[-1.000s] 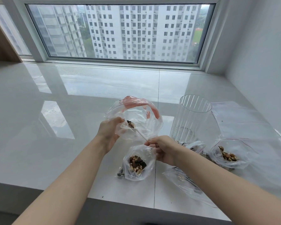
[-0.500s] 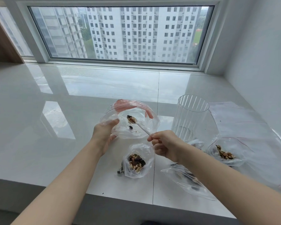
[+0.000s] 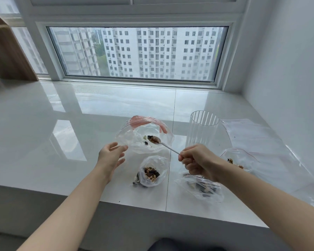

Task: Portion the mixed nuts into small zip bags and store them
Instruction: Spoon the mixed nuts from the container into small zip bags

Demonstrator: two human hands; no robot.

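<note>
Presently on the bench (image 3: 43, 142), largest item first:

1. Big bag (image 3: 145, 134), clear with a red top, standing open just beyond both hands. Nearly emptied: only a few loose nuts show at its bottom.
2. Flat clear bags (image 3: 261, 142), lying to the right of the right hand; they look unused.
3. Ribbed glass (image 3: 203, 129), upright, just beyond the right hand. No contents visible.
4. Small bag (image 3: 152, 171), mouth open, between the hands and nearer the person. Holds a portion of nuts; not zipped.
5. Second small bag (image 3: 201, 187), lying flat under the right wrist, dark contents inside; seal state cannot be told.
6. Third small bag (image 3: 237, 158), behind the right forearm, nuts inside, mouth apparently open.
7. Left hand (image 3: 111, 156), fingers spread, holding nothing, beside the big bag's near-left edge; contact cannot be told.
8. Right hand (image 3: 196, 160), fingers curled round the handle end of a spoon (image 3: 163, 144).
9. Spoon bowl, loaded with nuts (image 3: 153, 139), within the big bag's mouth.

Progress, judged: three portions begun, stock almost gone. Left: tip this spoonful, zip the bags, store them.
</note>
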